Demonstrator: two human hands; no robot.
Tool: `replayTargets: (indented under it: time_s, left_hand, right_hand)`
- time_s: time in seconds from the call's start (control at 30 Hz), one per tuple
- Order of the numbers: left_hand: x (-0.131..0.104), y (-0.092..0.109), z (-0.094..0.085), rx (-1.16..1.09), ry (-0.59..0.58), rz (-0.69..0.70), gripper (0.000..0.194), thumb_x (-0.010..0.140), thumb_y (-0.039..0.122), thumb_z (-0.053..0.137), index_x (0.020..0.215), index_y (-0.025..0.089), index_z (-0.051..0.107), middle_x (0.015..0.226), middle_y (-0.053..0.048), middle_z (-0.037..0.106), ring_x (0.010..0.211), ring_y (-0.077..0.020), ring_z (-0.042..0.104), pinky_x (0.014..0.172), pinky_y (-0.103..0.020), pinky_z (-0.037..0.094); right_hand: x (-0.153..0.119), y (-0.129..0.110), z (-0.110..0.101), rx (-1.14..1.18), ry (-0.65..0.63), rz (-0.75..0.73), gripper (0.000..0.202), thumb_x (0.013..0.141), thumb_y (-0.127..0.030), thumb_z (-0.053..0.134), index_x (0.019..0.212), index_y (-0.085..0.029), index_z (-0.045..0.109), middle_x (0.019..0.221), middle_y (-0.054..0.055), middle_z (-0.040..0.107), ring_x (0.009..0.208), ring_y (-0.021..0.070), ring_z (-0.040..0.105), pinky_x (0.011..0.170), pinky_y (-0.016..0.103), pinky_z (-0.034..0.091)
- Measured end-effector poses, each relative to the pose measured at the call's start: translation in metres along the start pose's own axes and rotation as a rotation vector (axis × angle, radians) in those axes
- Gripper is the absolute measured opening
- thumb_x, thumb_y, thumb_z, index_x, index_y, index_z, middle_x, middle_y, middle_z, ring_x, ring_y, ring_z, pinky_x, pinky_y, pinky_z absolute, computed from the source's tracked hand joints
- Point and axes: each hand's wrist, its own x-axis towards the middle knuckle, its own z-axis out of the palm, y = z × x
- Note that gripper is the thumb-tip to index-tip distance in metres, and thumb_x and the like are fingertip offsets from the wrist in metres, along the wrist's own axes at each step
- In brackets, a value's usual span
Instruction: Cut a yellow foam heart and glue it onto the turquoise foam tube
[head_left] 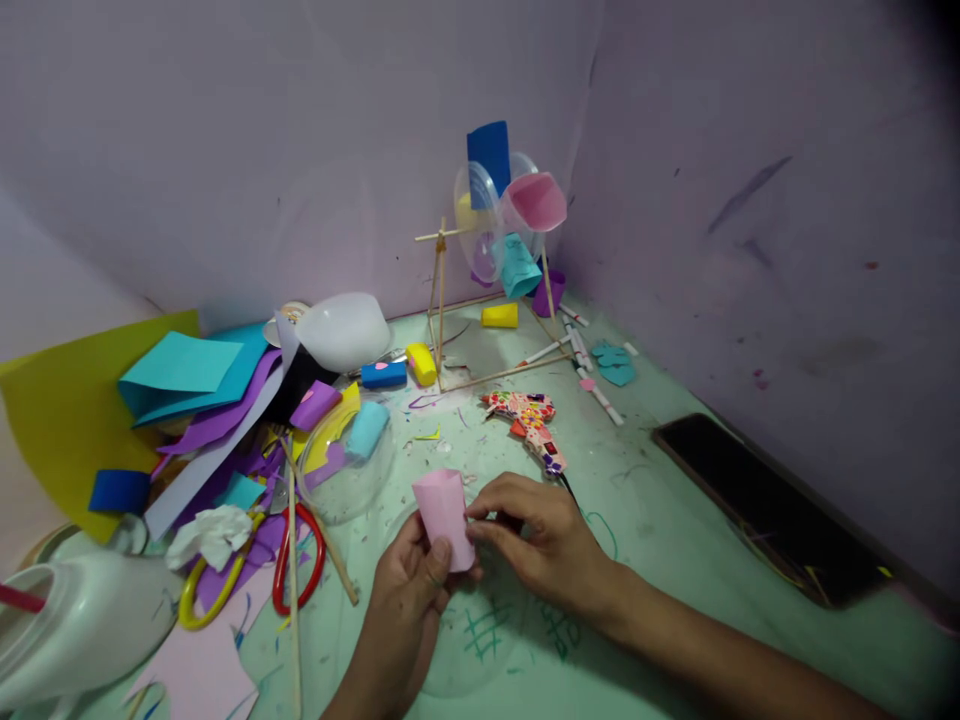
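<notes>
A small pink foam-paper cup (444,515) stands nearly upright in my left hand (405,595), its thumb across the front and fingers behind. My right hand (547,540) comes in from the right with thumb and fingertips pinched together against the cup's right edge. Whatever lies between those fingertips is too small to make out. Just beyond the hands, a flower-patterned glue gun (529,420) rests on the green tabletop (630,480). Under my hands, a clear round plastic lid (457,670) lies flat, partly hidden by them.
At the back stands a stick frame (441,300) carrying a wheel of clear discs (480,235) with coloured cups. Red-handled scissors (319,560), yellow-handled scissors (191,600), paper sheets (67,400) and a white bottle (97,620) crowd the left. A dark phone (765,510) lies right.
</notes>
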Motion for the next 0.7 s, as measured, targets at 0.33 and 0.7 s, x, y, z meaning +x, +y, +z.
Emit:
replayTargets:
  time_s: [0.33,0.7]
  left_hand:
    - [0.0016,-0.0039,0.0000,0.044,0.070,0.001,0.054,0.064,0.034,0.076,0.112,0.016,0.057,0.098,-0.011,0.067,0.090,-0.0243,0.062,0.077,-0.033,0.048]
    - [0.0019,0.0042,0.0012,-0.080,0.106,-0.039,0.031,0.075,0.031,0.068,0.098,0.011,0.062,0.083,-0.008,0.065,0.071,-0.0161,0.060,0.066,-0.030,0.051]
  right_hand:
    - [0.0001,0.0001,-0.0002,-0.140,-0.059,-0.120,0.014,0.073,-0.004,0.054,0.078,-0.015,0.061,0.072,0.005,0.064,0.064,0.0136,0.058,0.056,0.022,0.043]
    - [-0.0004,-0.0014,-0.0014,-0.094,0.008,-0.068,0.010,0.080,-0.009,0.049,0.075,-0.016,0.055,0.069,0.003,0.057,0.064,0.0129,0.054,0.058,0.023,0.041]
